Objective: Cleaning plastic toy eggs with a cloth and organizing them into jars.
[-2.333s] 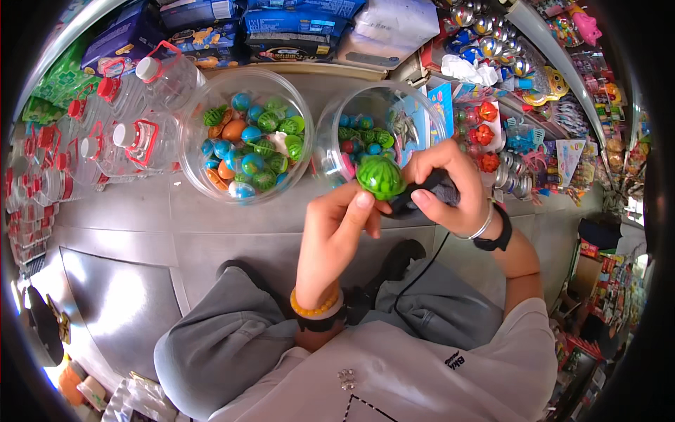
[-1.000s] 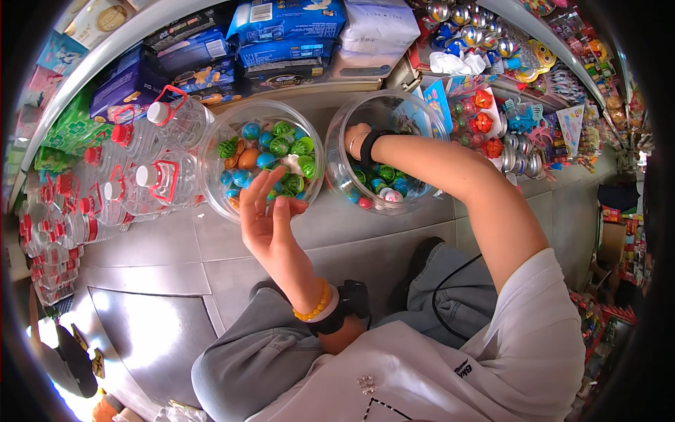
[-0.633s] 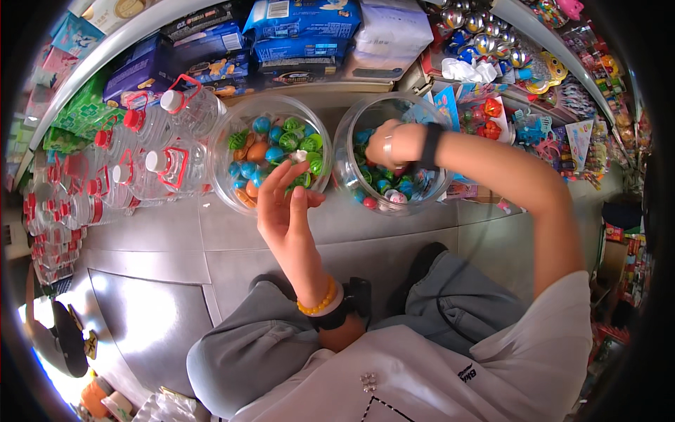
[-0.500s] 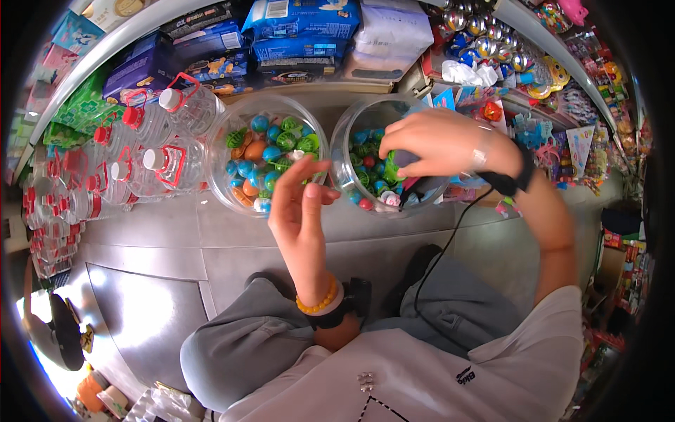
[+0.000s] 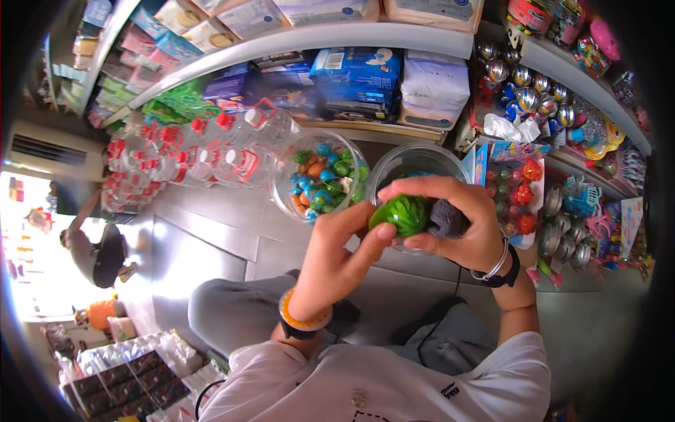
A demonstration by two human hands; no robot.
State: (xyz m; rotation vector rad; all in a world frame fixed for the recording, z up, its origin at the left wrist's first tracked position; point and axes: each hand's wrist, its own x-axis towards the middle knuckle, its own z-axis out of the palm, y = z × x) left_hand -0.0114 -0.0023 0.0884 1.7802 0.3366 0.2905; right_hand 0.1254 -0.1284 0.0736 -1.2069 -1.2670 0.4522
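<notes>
A green ball with dark watermelon-like stripes (image 5: 410,214) is held between my two hands, in front of the clear tubs. My left hand (image 5: 336,247) pinches its left side with thumb and fingers, where a lighter green edge sticks out. My right hand (image 5: 472,214) curls round the ball from the right, fingers above and thumb below. A dark grey rounded thing (image 5: 447,219) sits in the same hand; its kind is unclear. Behind my hands stands the right clear tub (image 5: 422,155), its contents mostly hidden. In the left clear tub (image 5: 285,200) lie several blue, green and orange-brown balls.
Large water bottles with red handles (image 5: 242,163) crowd the left. Shelves of packages (image 5: 355,77) run behind the tubs. Small toys, including red-orange balls (image 5: 524,193), hang or lie at right. Another person (image 5: 91,253) crouches at the far left, near the bright opening.
My right hand has come up out of the right tub with the green ball. My left hand has moved right and meets it there. The view has shifted, showing more of the shelves.
</notes>
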